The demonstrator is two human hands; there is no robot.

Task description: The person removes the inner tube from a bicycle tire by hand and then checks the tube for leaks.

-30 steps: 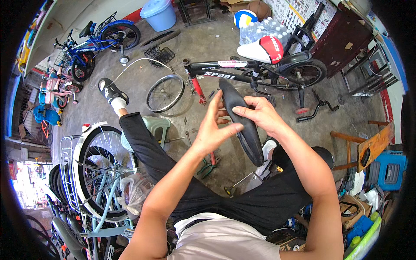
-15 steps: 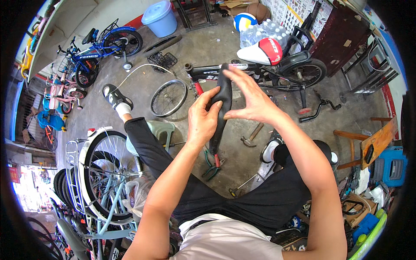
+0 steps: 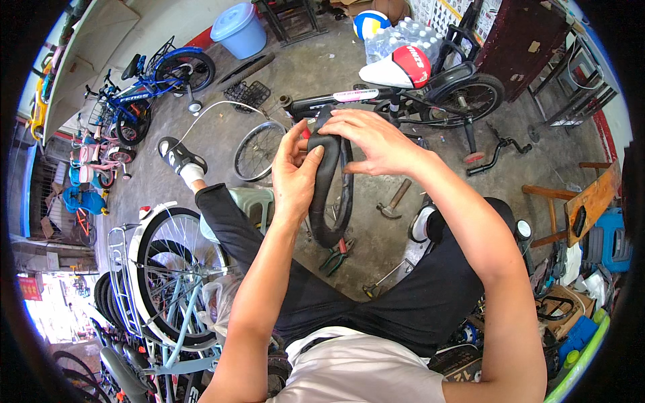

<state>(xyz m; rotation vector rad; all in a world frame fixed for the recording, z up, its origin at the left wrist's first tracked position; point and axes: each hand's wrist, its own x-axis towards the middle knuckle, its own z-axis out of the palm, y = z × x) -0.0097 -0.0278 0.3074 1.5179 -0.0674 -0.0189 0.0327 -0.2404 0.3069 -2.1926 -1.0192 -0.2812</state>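
Observation:
A black rubber inner tube (image 3: 320, 201) hangs in a narrow loop between my hands, its bottom bend above the floor. My left hand (image 3: 295, 176) is closed round its left side, with the thumb lying along the rubber. At the top, my right hand (image 3: 371, 140) has its fingers curled over the tube, and its thumb sits lower by the right strand. Part of the tube's upper end is hidden under the fingers. Below the loop, red-and-green-handled pliers (image 3: 334, 258) lie on the floor, and a claw hammer (image 3: 395, 200) lies to the right.
Ahead is a black bicycle frame (image 3: 342, 99) with a red-and-white saddle (image 3: 403, 69). A bare wheel rim (image 3: 261, 152) and loose tyre (image 3: 247, 71) lie to its left. A green stool (image 3: 252, 201) stands by my left leg, a light-blue bicycle (image 3: 180, 322) at left, a wooden stool (image 3: 594, 201) at right.
The tube has turned from a single upright length into an open loop. My right hand's fingers have come down from a wide spread onto the tube's top, and my left hand has shifted slightly left.

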